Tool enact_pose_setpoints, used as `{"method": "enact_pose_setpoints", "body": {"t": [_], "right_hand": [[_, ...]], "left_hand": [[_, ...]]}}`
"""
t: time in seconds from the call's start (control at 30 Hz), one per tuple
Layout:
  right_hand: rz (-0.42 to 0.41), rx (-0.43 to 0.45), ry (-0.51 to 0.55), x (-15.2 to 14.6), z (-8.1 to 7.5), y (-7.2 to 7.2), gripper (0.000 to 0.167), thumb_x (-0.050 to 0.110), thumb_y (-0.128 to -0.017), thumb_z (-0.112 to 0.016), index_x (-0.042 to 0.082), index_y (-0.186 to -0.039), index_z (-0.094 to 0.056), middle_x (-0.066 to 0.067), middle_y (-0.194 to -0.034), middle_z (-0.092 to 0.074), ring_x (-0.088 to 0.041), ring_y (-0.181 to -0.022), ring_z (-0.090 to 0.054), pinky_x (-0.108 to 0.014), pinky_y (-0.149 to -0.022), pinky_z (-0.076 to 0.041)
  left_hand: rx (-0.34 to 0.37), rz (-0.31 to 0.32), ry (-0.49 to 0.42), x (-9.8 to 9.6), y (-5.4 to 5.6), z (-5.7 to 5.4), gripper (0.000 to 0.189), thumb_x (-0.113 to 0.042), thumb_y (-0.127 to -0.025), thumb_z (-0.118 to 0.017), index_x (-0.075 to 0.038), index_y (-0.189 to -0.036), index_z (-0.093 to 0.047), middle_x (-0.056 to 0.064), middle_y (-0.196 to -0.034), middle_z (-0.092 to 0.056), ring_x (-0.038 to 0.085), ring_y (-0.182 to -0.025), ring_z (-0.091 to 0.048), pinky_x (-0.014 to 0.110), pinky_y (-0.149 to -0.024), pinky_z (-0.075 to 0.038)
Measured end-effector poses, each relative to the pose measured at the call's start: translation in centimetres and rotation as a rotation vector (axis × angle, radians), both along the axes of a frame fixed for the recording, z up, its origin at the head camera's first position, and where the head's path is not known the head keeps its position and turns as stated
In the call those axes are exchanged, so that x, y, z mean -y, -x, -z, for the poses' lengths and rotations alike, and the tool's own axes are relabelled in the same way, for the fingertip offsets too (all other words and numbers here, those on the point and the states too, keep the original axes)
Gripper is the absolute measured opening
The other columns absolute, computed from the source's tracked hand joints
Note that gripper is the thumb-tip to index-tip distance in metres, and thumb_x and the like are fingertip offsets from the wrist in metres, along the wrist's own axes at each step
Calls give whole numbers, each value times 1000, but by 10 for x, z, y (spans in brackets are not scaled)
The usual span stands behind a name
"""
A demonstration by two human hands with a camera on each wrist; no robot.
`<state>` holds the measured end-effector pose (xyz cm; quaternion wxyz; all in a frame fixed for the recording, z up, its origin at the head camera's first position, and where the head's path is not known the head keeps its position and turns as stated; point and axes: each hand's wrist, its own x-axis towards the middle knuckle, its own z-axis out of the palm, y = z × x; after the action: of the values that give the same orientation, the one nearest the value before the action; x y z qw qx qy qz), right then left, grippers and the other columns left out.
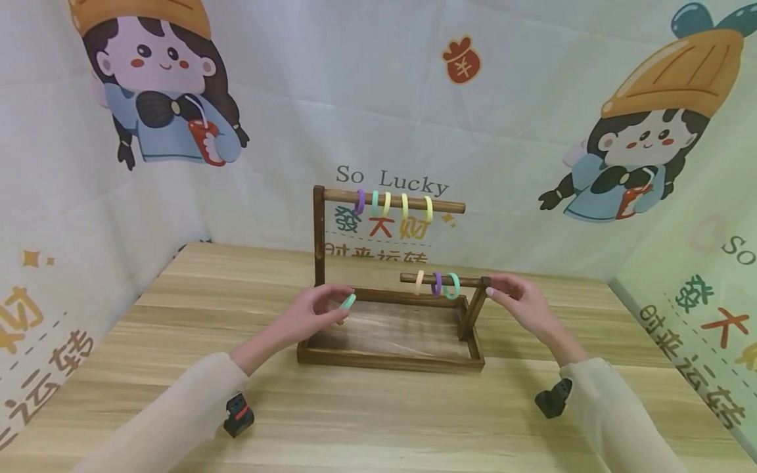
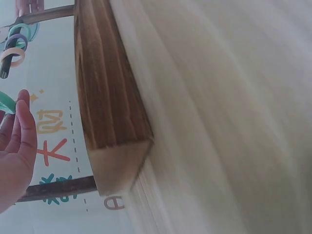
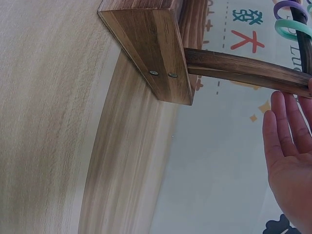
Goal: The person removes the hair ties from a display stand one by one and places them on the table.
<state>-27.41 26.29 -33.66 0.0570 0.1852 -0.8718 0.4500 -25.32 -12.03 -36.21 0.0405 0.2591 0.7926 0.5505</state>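
Observation:
A mint-green ring (image 1: 349, 301) is pinched between the thumb and fingers of my left hand (image 1: 310, 312), above the left part of a dark wooden rack (image 1: 390, 363) with a tray base. In the left wrist view the ring (image 2: 7, 103) shows at the fingertips. My right hand (image 1: 523, 305) holds the top of the rack's short right post (image 1: 475, 309) between thumb and fingertips; its other fingers lie fairly straight in the right wrist view. Peach (image 1: 418, 282), purple (image 1: 436, 284) and mint rings (image 1: 453, 286) hang on the lower bar.
Several purple, mint and yellow rings (image 1: 405, 205) hang on the higher bar (image 1: 452, 206), whose tall post (image 1: 319, 236) stands at the rack's left. The lower bar's free end points left. A light wood table (image 1: 378, 420) carries the rack before a printed cloth backdrop (image 1: 355, 98).

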Motion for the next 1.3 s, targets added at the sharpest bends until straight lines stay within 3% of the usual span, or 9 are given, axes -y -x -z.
{"method": "enact_pose_setpoints", "body": {"t": [0.17,0.27,0.47,0.73,1.0,1.13,1.3], "right_hand": [[0,7,9,0,0,-1,42,23,-90,-53,-5,-120,-48,-22,-115,-51,-30,-99,-51,-35,-79,-45],[-5,11,12,0,0,-1,41,22,-90,-52,-5,-120,-47,-22,-115,-51,-30,-99,-51,-32,-79,-45],[-13,5,1,1,-1,0,39,20,-90,-52,-5,-119,-48,-21,-113,-53,-27,-96,-53,-32,-77,-46],[-9,-1,-5,1,-3,-2,36,15,-90,-52,-5,-120,-48,-20,-112,-53,-29,-97,-53,-37,-79,-45],[-9,11,1,1,-2,-2,40,22,-90,-53,-5,-120,-48,-21,-112,-53,-29,-97,-52,-37,-80,-45],[-5,18,4,2,-2,-3,40,22,-90,-52,-5,-119,-48,-20,-112,-53,-29,-97,-52,-36,-79,-45],[-2,20,1,2,-3,-3,40,22,-90,-52,-4,-120,-48,-19,-112,-53,-28,-97,-52,-35,-79,-45]], "left_hand": [[-125,16,116,11,-8,4,34,-15,-86,-59,-5,-118,-52,10,-103,-58,19,-66,-53,27,-51,-46],[-186,30,190,19,-12,8,32,-16,-86,-59,-6,-116,-54,4,-93,-59,13,-61,-48,23,-49,-42],[-233,81,254,35,-24,15,35,-21,-85,-61,-4,-114,-56,0,-92,-59,9,-63,-51,23,-50,-45],[-285,125,269,55,-39,24,25,-13,-83,-62,-3,-106,-60,2,-89,-61,7,-65,-54,22,-49,-47],[-375,71,350,74,-49,32,23,-19,-83,-62,-6,-102,-63,-3,-90,-61,3,-65,-53,20,-49,-46],[-364,51,401,82,-55,33,27,-21,-82,-63,-4,-103,-62,0,-91,-62,4,-69,-53,19,-48,-45],[-345,25,474,93,-58,34,28,-22,-81,-64,-6,-103,-62,-6,-88,-59,6,-72,-53,21,-53,-45]]}}
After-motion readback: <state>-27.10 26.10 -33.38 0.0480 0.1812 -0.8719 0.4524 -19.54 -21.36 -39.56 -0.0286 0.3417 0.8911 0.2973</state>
